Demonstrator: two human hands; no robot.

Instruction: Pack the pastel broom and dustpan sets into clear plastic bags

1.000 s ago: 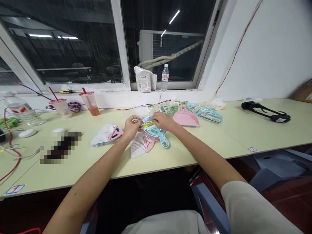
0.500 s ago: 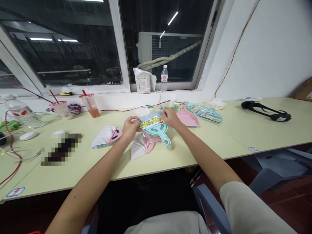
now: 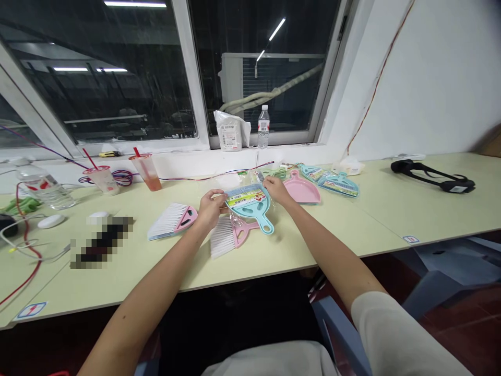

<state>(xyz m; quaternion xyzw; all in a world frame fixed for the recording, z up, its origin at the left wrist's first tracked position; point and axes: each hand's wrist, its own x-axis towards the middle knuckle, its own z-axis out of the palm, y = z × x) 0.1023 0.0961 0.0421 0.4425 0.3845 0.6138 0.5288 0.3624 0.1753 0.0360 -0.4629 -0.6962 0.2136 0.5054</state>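
Between both hands is a blue dustpan-and-brush set (image 3: pixel 254 208) with a printed label and clear wrap, its handle toward me. My left hand (image 3: pixel 211 208) pinches its left edge. Closed fingers of my right hand (image 3: pixel 276 189) grip the wrap at its upper right edge. Under and beside the set lies a pink brush (image 3: pixel 225 237) with white bristles. Another pink brush (image 3: pixel 172 220) rests left of my left hand. Behind my right hand are a pink dustpan (image 3: pixel 300 188) and a wrapped blue set (image 3: pixel 338 184).
Two cups with red straws (image 3: pixel 146 172) (image 3: pixel 102 180), a large bottle (image 3: pixel 47 185), and cables are at the left. A small bottle (image 3: pixel 263 128) and a white package (image 3: pixel 230 133) stand on the sill. Black strapped gear (image 3: pixel 432 176) lies right.
The wrap at the top of the blue set has shifted, and more of the blue pan's right edge shows. The view has turned slightly left. Both hands keep their hold.
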